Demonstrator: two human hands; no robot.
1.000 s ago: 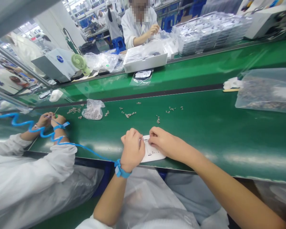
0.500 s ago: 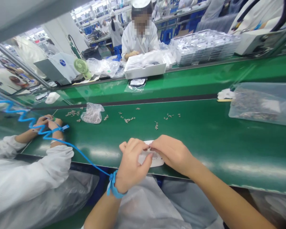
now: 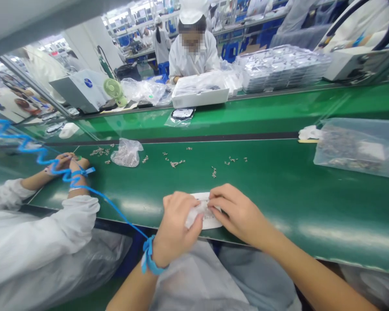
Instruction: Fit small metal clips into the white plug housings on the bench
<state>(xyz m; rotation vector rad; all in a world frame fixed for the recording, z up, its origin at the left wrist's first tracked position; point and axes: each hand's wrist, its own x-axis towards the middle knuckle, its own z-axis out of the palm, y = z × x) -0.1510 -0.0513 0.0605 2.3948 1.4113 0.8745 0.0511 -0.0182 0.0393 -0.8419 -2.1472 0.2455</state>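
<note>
At the bench's near edge, the left hand and right hand touch a white panel; whether either grip is clenched, I cannot tell.

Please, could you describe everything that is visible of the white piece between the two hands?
The white piece is thin, with a rounded near corner, and looks like plastic. Small dark marks or openings show on its face, too small to tell which. It lies roughly flat by the near edge of the green surface. The left hand and right hand appear to touch it and partly hide it.
</note>
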